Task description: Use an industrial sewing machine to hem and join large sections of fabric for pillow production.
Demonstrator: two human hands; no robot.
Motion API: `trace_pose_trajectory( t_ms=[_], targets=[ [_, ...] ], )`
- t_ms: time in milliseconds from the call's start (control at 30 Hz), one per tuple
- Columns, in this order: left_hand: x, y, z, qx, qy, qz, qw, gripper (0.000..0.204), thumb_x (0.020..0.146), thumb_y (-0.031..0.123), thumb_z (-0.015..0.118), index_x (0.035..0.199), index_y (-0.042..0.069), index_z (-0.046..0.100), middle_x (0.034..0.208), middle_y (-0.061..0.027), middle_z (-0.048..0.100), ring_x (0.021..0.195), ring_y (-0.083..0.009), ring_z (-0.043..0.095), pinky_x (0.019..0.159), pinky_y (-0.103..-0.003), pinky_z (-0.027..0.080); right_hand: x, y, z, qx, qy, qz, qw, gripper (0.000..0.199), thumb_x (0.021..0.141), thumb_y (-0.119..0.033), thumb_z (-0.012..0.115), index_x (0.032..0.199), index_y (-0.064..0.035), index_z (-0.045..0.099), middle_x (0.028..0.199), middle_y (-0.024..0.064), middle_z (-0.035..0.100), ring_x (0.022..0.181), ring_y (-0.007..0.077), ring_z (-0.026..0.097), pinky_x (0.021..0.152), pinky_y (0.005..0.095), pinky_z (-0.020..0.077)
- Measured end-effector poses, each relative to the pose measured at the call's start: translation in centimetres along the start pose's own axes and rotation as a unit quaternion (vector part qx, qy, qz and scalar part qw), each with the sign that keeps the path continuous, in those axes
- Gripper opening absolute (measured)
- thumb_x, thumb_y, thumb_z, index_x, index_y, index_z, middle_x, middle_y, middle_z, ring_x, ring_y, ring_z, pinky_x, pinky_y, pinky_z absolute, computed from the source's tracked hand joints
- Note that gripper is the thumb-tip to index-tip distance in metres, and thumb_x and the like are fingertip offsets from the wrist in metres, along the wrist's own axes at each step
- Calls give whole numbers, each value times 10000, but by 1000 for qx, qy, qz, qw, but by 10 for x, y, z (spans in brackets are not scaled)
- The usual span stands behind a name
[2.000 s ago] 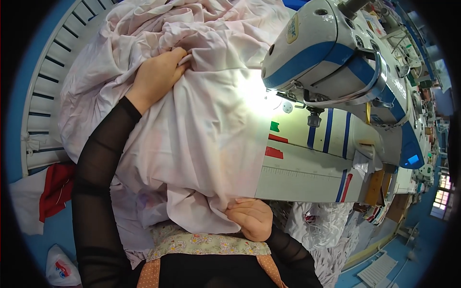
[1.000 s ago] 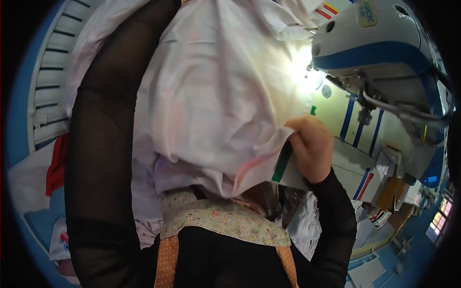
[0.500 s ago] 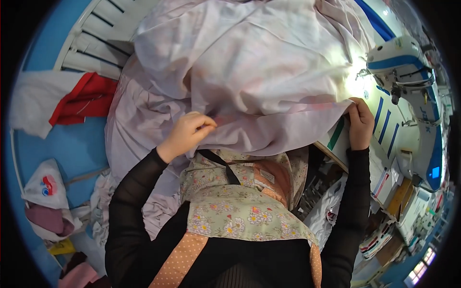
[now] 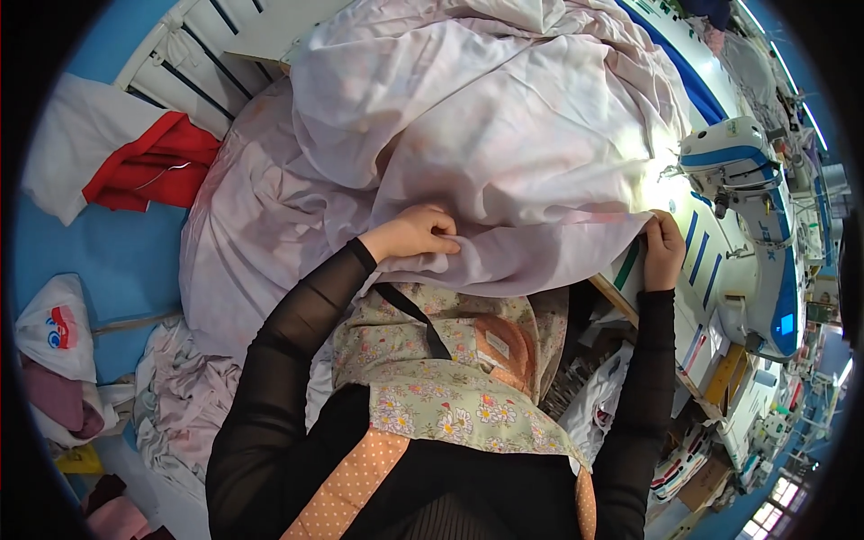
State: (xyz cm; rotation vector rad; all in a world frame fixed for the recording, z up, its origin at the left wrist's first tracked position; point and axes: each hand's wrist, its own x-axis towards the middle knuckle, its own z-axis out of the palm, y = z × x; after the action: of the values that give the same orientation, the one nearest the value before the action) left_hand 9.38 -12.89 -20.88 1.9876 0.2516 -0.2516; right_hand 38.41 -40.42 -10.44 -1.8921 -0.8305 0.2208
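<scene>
Head view: the left hand (image 4: 412,234), fingers curled, is at the cloth (image 4: 504,135), which spreads from its nine through three o'clock; its grip I cannot tell. Right hand (image 4: 664,252) pinches cloth toward ten; machine head (image 4: 731,151) at one.

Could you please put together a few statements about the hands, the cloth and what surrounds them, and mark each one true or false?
1. The right hand pinches the edge of the pale cloth. True.
2. The left hand rests on the sewing machine. False: it is at the pale cloth, well apart from the machine.
3. A bright light glows beside the sewing machine's head. True.
4. The sewing machine stands on the person's left. False: it stands on the right.
5. The red-and-white fabric lies left of the pale cloth. True.
6. The apron is plain black. False: it is pale green with flowers.
</scene>
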Motion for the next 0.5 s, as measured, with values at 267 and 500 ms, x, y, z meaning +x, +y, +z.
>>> trace_pose_trajectory(
  t_ms=[267,500],
  targets=[
    [23,-23,12,-141,61,87,984,273,778,247,738,790,-7,638,908,-72,649,851,-181,607,762,-303,460,0,-2,2,9,1,5,1000,159,973,-108,538,976,24,625,783,-22,589,712,44,516,666,189,431],
    [-60,21,-30,-107,120,104,982,195,833,148,660,798,9,528,732,-45,468,696,-146,474,636,-300,393,4,-6,0,-42,-14,-6,999,134,955,-97,552,966,16,624,785,-2,600,717,67,535,665,215,435]
  ],
)
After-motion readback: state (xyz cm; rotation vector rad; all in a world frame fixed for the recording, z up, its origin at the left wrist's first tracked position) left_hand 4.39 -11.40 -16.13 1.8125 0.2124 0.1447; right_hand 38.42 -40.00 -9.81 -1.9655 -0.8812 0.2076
